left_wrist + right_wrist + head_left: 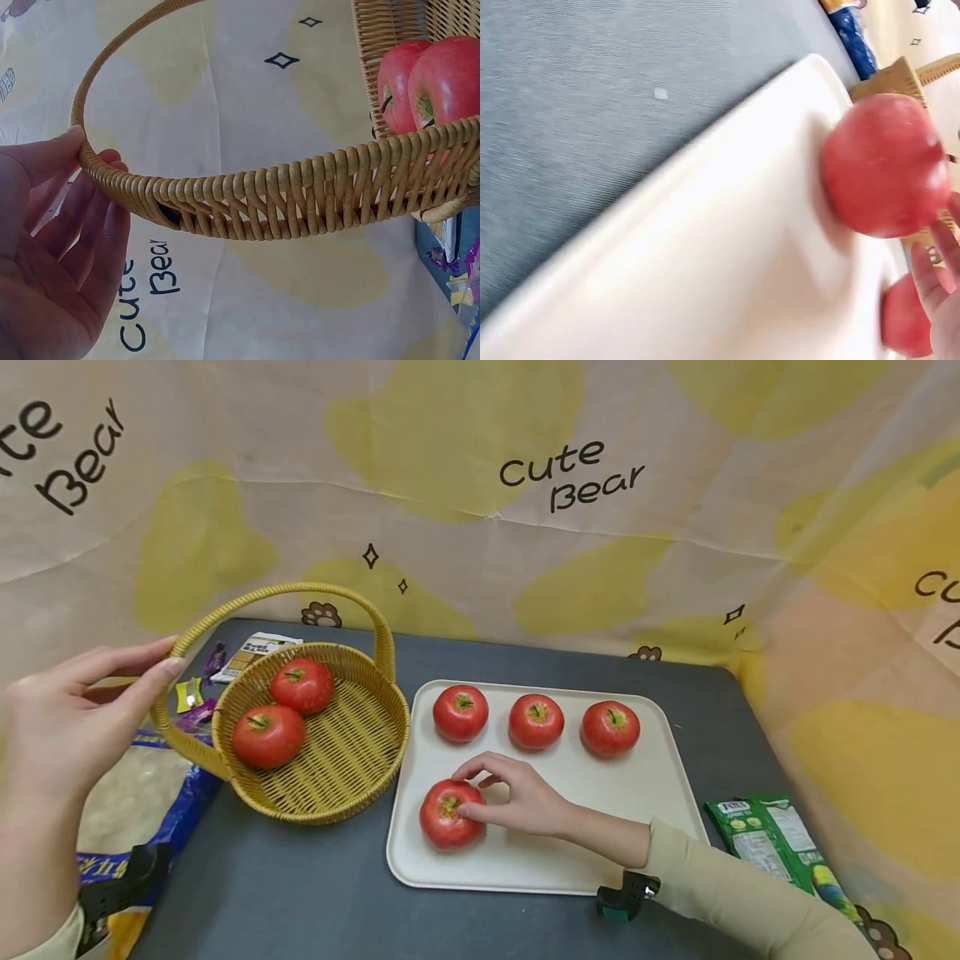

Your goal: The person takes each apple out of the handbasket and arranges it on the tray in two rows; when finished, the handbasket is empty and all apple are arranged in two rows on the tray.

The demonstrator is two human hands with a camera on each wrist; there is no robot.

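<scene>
A yellow woven basket (330, 810) stands on the left with two red apples (268, 737) inside. My left hand (71, 714) pinches the side of its tall handle (142, 193) between thumb and fingers. Over a cream tray (540, 860), my right hand (525, 797) is at the single front apple (442, 827), thumb and fingertips spread at its near and far sides. The right wrist view shows the fingers (928, 283) beside that apple (885, 165), not wrapped round it. Three more apples (536, 722) sit in a row along the tray's back.
Left of the basket lie small wrapped candies (189, 695), a white packet (255, 652) and a large blue-edged bag (135, 793). A green snack packet (772, 843) lies right of the tray. Printed cloth (480, 527) hangs behind the grey table (315, 893).
</scene>
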